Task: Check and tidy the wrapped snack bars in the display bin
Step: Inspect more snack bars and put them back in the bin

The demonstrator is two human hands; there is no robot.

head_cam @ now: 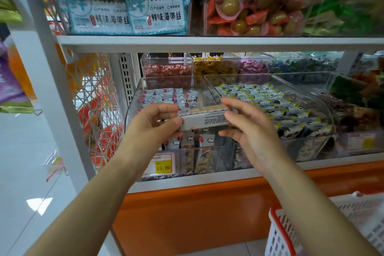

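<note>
A wrapped snack bar, white with small printed text on its back, is held level above a clear display bin. My left hand grips its left end with thumb and curled fingers. At its right end, my right hand pinches the wrapper between thumb and fingers. In the bin below lie several white snack bars with red and cloud print, some standing in rows, others loose near the front.
A neighbouring clear bin on the right holds several black, white and yellow packets. Further bins sit behind and above on the white shelf. A price tag reading 15.80 hangs below. A red-rimmed white basket stands at lower right.
</note>
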